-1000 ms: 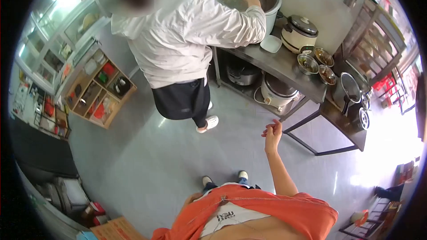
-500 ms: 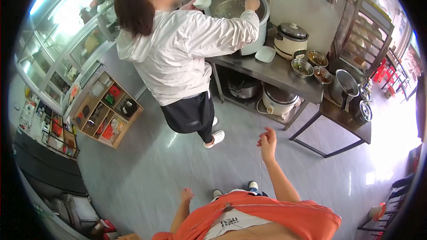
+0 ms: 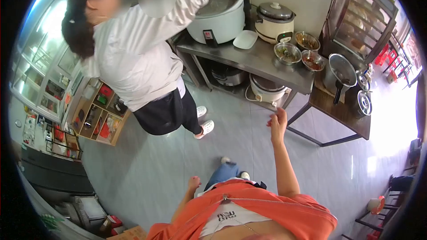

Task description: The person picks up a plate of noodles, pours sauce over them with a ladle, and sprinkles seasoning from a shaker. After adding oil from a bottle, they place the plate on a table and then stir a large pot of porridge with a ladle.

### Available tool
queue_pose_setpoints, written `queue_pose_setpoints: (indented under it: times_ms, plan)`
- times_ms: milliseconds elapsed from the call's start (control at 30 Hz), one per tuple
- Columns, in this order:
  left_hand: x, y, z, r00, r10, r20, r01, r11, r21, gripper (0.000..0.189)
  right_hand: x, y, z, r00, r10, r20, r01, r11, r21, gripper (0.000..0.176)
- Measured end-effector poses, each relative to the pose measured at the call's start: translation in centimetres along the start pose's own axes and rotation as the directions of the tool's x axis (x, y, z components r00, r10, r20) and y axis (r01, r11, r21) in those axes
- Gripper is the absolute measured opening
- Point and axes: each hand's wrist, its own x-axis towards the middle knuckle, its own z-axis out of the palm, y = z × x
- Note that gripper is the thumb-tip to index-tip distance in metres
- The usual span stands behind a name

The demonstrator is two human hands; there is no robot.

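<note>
My right hand [image 3: 278, 123] hangs out in front of me over the floor, fingers loosely bent and apart, holding nothing. Nearest to it are the steel table [image 3: 302, 80] and a white cooker [image 3: 267, 91] on its lower shelf; I see no contact with either. Low on the left, my left hand [image 3: 194, 183] is beside my body, its fingers curled in with nothing visible in them. On the table are a large rice cooker [image 3: 218, 22], a white dish [image 3: 245, 39], a smaller cream cooker [image 3: 275, 24] and metal bowls of food [image 3: 288, 54].
A co-worker [image 3: 133, 58] in a white jacket stands at the large cooker, one arm over it. A small dark table [image 3: 342, 113] at right carries a handled pot [image 3: 340, 71] and lidded containers. A wooden shelf unit [image 3: 100, 113] stands left; stools [image 3: 382, 213] are at lower right.
My view has come closer to the steel table, and my feet have shifted in a step. My right hand sits higher and further right. The co-worker's arm has risen.
</note>
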Motion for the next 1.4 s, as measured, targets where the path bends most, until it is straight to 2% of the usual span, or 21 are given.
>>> queue_pose_setpoints:
  times_ms: [33,167,200,233,300,333,367,400,433,467,500,533,567,600,667,700,767,867,1000,1233,1400]
  plan:
    - [-1.2,2.3,-0.2,0.942,-0.325,-0.087,0.274,0.891,-0.363,0.028,1.2,0.1,0.8,1.0,0.017,-0.005,-0.017,1.0,-0.005,0.03]
    - [-0.8,3.3,-2.2,0.917,-0.398,-0.018,0.366,0.86,-0.357,0.031,5.6,-0.1,5.0,0.998,0.005,0.06,-0.008,0.998,0.055,0.031]
    - [0.1,3.1,-2.8,0.984,-0.168,-0.055,0.159,0.978,-0.134,0.031,6.7,-0.4,5.4,0.997,-0.022,0.078,0.019,0.999,0.033,0.031]
    - [1.6,3.1,-3.3,0.996,0.078,-0.034,-0.074,0.993,0.094,0.031,7.8,-0.4,5.6,0.997,-0.027,0.077,0.025,0.999,0.029,0.03]
    - [4.3,2.9,-3.8,0.857,0.489,0.161,-0.501,0.721,0.479,0.032,10.4,-1.6,5.6,0.996,-0.057,0.061,0.055,0.998,0.035,0.03]
    - [8.4,5.2,-3.2,0.953,0.166,0.254,-0.295,0.695,0.656,0.029,11.1,-1.9,5.4,0.994,-0.097,0.04,0.095,0.994,0.052,0.03]
    - [12.2,7.3,-2.6,0.962,-0.209,0.177,0.228,0.969,-0.097,0.027,12.2,-2.1,5.3,0.995,-0.088,0.049,0.085,0.995,0.056,0.03]
    - [16.1,13.1,-2.4,0.99,-0.1,0.095,0.062,0.938,0.342,0.03,13.4,-2.3,5.0,0.993,-0.116,0.007,0.116,0.993,0.029,0.03]
    - [18.0,18.5,-3.5,0.792,0.549,0.267,-0.545,0.44,0.713,0.037,14.3,-2.6,4.5,0.989,-0.142,-0.034,0.142,0.99,-0.004,0.03]
    - [17.5,29.5,-3.9,0.976,0.216,0.03,-0.217,0.976,0.007,0.033,15.0,-3.1,4.0,0.991,-0.13,-0.027,0.129,0.992,-0.006,0.03]
    - [25.6,30.6,-3.8,0.979,0.188,0.076,-0.188,0.982,-0.007,0.031,15.4,-3.7,3.6,0.989,-0.146,-0.039,0.145,0.989,-0.021,0.03]
    - [26.5,38.1,-5.5,0.978,0.194,0.079,-0.198,0.979,0.043,0.033,16.0,-4.3,3.4,0.984,-0.169,-0.056,0.167,0.985,-0.033,0.03]
    - [29.1,42.6,-6.3,0.94,0.334,0.074,-0.3,0.908,-0.292,0.04,16.5,-4.9,3.0,0.979,-0.192,-0.068,0.19,0.981,-0.044,0.029]
    - [26.4,49.5,-6.8,0.97,0.229,-0.083,-0.237,0.81,-0.537,0.04,17.1,-5.2,2.4,0.976,-0.197,-0.095,0.193,0.98,-0.056,0.029]
    - [28.0,56.4,-8.0,0.983,0.123,-0.133,-0.181,0.68,-0.71,0.044,18.6,-5.9,1.3,0.975,-0.189,-0.118,0.174,0.977,-0.125,0.029]
    - [29.0,57.9,-7.9,0.984,0.112,-0.141,-0.18,0.669,-0.721,0.044,19.4,-6.4,0.7,0.977,-0.188,-0.098,0.175,0.976,-0.128,0.029]
    - [30.1,60.7,-8.2,0.992,0.006,-0.124,-0.112,0.474,-0.874,0.048,21.5,-7.3,0.2,0.98,-0.19,-0.066,0.181,0.976,-0.121,0.03]
    - [30.9,62.9,-7.4,0.994,-0.086,-0.071,-0.033,0.38,-0.924,0.049,25.3,-8.5,0.0,0.981,-0.191,-0.024,0.189,0.98,-0.064,0.03]
    - [31.3,63.4,-7.2,0.995,-0.103,0.001,0.022,0.205,-0.978,0.046,29.5,-9.9,0.7,0.972,-0.231,0.038,0.233,0.97,-0.073,0.03]
    - [31.7,63.6,-7.8,0.983,-0.184,-0.027,-0.006,0.112,-0.994,0.032,32.8,-10.2,3.1,0.967,-0.237,0.091,0.241,0.97,-0.04,0.032]
    - [31.1,61.2,-7.0,0.992,-0.122,-0.021,-0.014,0.064,-0.998,0.026,33.3,-10.0,3.8,0.956,-0.238,0.169,0.255,0.963,-0.088,0.031]
